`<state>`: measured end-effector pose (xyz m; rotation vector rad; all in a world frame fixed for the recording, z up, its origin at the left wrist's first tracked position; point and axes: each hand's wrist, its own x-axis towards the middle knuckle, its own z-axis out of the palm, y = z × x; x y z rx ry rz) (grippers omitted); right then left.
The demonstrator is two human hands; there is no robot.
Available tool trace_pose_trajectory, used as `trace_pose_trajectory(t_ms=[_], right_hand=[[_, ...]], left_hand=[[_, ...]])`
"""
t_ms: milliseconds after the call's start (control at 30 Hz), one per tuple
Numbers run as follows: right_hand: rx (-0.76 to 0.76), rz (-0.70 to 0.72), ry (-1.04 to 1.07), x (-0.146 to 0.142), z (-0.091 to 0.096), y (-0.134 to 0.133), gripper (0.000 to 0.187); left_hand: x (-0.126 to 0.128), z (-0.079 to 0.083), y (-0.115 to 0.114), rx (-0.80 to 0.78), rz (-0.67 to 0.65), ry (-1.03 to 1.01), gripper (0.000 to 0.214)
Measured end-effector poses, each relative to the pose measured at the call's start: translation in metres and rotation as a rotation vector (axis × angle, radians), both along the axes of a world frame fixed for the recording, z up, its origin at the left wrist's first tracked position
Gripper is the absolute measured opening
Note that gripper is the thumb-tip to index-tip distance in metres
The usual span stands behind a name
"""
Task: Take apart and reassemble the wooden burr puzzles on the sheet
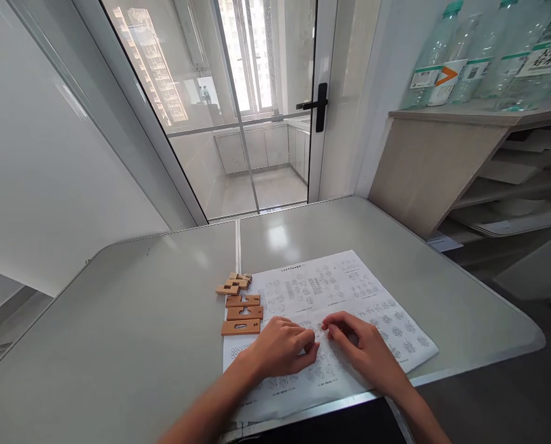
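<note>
My left hand (pixel 287 346) rests on a printed white sheet (pixel 335 287), its fingers curled loosely inward and no object showing in them. Facing it across a small gap, my right hand (pixel 362 346) also rests on the sheet, thumb and fingers drawn together, with nothing visible between them. Left of my left hand lie three flat reddish-brown wooden plates with cutouts and numbers: a back plate (pixel 243 301), a middle plate (pixel 244 313) and a front plate (pixel 240 327) marked 2. Just behind them sit several lighter notched wooden pieces (pixel 233 284), close together.
The grey table (pixel 131 333) has rounded corners and a seam. Beyond its far edge stands a glass door with a black handle (pixel 320 107). At right, a wooden shelf unit (pixel 446 148) holds papers, with several clear plastic bottles (pixel 469 68) on top.
</note>
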<state>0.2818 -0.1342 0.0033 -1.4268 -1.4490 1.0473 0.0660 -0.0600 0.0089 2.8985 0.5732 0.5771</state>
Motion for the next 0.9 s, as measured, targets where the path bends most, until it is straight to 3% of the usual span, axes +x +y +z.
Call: trace_pose_trajectory(t_ms=[900], right_hand=[[0.006, -0.006, 0.011, 0.0018, -0.001, -0.0013, 0.028]], left_hand=[[0.0007, -0.0018, -0.0002, -0.036, 0.001, -0.044, 0.026]])
